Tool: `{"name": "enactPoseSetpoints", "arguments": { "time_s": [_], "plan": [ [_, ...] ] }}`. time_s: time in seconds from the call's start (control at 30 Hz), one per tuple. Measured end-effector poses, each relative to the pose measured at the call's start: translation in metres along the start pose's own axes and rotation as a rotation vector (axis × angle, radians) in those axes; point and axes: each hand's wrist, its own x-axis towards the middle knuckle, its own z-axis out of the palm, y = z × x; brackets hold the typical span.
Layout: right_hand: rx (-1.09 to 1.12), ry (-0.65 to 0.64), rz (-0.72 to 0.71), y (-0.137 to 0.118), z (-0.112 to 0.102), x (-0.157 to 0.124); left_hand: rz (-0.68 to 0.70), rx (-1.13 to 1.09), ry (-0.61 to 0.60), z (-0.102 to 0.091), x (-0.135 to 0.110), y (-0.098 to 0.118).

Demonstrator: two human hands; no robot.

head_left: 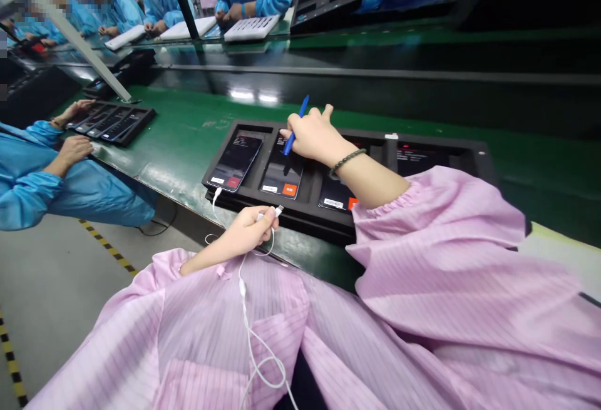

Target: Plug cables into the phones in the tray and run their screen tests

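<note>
My right hand is closed around a blue stylus whose tip touches the top of the second phone in a black tray. My left hand pinches the plug end of a white cable just in front of the tray's near edge. The first phone lies in the leftmost slot with a white plug at its bottom. A third phone is partly hidden under my right wrist. All lit screens show dark pages with orange buttons.
The tray rests on a green conveyor belt. To the left a co-worker in blue has hands by another black tray of phones. Across the line several people in blue sit behind white trays. Grey floor with yellow-black tape lies lower left.
</note>
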Motion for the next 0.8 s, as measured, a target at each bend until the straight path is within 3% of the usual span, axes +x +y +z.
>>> {"name": "enactPoseSetpoints", "arguments": {
  "time_s": [0.17, 0.37, 0.6, 0.8],
  "plan": [
    [0.155, 0.034, 0.1, 0.003, -0.005, 0.005, 0.073, 0.096, 0.142, -0.007, 0.003, -0.006],
    [0.387, 0.091, 0.249, 0.001, -0.023, 0.007, 0.076, 0.116, 0.124, -0.015, 0.001, -0.01],
    [0.772, 0.026, 0.188, -0.016, -0.05, -0.006, 0.032, 0.111, 0.067, -0.023, 0.001, -0.01],
    [1.033, 0.161, 0.226, -0.012, -0.068, -0.009, 0.008, 0.11, 0.042, -0.03, -0.007, -0.01]
  ]
}}
